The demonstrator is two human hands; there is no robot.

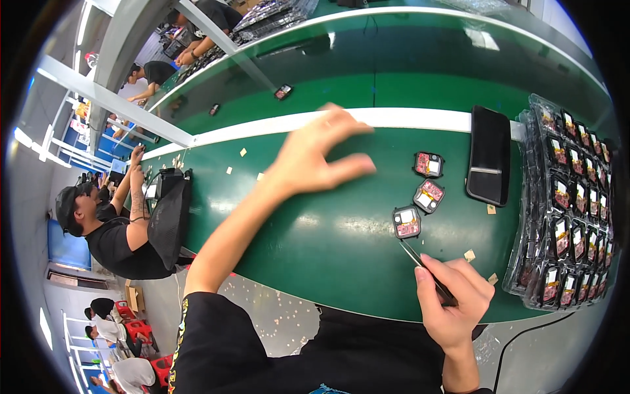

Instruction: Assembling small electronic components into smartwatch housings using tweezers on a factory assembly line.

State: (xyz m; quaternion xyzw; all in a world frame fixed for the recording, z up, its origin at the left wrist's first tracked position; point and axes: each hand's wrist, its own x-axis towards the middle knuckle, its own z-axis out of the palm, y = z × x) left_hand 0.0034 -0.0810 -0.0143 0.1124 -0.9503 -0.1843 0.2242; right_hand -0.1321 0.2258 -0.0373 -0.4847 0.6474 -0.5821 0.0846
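Green worktop (308, 256) bears, at its right end, a stack of loaded clear trays (524, 230); left hand (315, 154) hangs over its middle, grip released and spread. Right hand (459, 302), on the near side of a flat black slab (489, 154), has its grip clenched on tweezers (448, 295). Three loose square modules (407, 223) lie left of the slab, tweezer tips at the nearest one's lower edge.
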